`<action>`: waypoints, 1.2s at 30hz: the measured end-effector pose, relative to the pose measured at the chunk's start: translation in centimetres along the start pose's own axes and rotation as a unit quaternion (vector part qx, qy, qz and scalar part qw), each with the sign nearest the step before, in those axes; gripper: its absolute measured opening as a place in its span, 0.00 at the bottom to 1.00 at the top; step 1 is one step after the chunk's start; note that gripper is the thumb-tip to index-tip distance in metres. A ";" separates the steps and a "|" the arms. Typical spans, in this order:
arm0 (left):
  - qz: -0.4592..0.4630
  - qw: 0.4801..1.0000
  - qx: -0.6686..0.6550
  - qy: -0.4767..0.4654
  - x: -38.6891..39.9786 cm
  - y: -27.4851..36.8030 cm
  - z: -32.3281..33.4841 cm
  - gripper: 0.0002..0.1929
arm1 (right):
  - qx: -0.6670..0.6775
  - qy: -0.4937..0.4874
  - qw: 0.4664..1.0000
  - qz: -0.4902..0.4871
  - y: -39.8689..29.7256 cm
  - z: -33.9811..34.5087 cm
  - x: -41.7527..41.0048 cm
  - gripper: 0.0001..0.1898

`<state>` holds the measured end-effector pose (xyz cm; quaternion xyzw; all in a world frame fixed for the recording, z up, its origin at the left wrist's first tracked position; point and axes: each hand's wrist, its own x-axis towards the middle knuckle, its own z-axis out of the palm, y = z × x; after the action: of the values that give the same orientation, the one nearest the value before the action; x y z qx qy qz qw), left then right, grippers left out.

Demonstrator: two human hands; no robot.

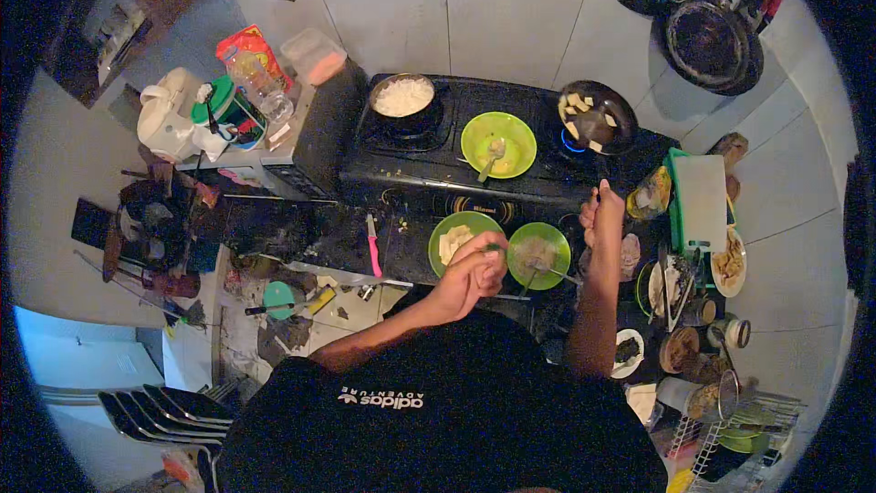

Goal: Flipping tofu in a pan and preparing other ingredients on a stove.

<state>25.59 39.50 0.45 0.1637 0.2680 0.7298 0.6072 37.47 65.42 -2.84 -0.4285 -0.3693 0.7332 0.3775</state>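
Note:
My right hand (605, 213) grips the handle of a black frying pan (617, 124), which is tilted over a lit blue flame on the right burner. Several pale, cut pieces of food (578, 104) lie in the pan. My left hand (469, 275) is curled over the front edge of the counter, overlapping a green bowl (438, 227) with pale slices (454, 241) in it. A small green patch shows between its fingers; whether it holds something is unclear. Beside it stands a second green bowl (562, 241) with greyish contents and a spoon (540, 266).
On the black gas stove (424, 168) are a pot of white rice (405, 96) and a lime-green bowl (523, 133) with a spoon. A pink-handled knife (374, 253) lies left. A green-edged cutting board (701, 202), plates and jars crowd the right side. Pans (708, 48) hang on the wall.

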 end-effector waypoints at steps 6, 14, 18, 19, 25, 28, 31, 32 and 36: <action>0.000 0.998 0.045 0.034 -0.1 -0.8 -1.2 0.10 | -0.015 -0.009 1.000 0.016 -0.4 -0.3 0.3 0.15; 0.013 0.988 0.136 0.074 0.6 -0.4 -0.8 0.23 | -0.009 0.014 0.999 -0.029 -0.5 0.0 -0.2 0.15; 0.024 0.991 0.127 0.035 0.8 -0.7 -1.5 0.25 | 0.015 -0.009 1.000 0.026 -1.3 0.4 -0.4 0.15; 0.032 0.990 0.135 0.020 0.9 -0.9 -1.8 0.26 | -0.010 0.009 1.000 0.013 -1.1 0.1 -0.1 0.15; 0.064 0.978 0.195 -0.017 1.6 -1.2 -2.4 0.29 | -0.019 0.018 1.000 -0.009 -0.8 -0.5 0.0 0.15; 0.058 0.979 0.193 -0.020 1.5 -1.2 -2.7 0.29 | -0.009 -0.009 1.000 -0.005 -0.2 -0.6 0.6 0.15; 0.045 0.988 0.145 -0.030 1.2 -0.7 -2.3 0.28 | 0.005 -0.024 0.999 0.022 0.1 0.3 0.1 0.16; 0.033 0.990 0.135 -0.015 1.1 -0.8 -2.3 0.27 | 0.004 -0.007 1.000 0.013 0.2 -0.1 0.1 0.16; 0.015 0.992 0.128 0.004 1.2 -0.9 -2.5 0.23 | -0.011 0.012 1.000 -0.019 0.4 -0.3 0.3 0.17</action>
<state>24.65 40.32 -2.20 0.2411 0.3591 0.6990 0.5695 37.50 65.55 -3.41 -0.4340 -0.3812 0.7165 0.3911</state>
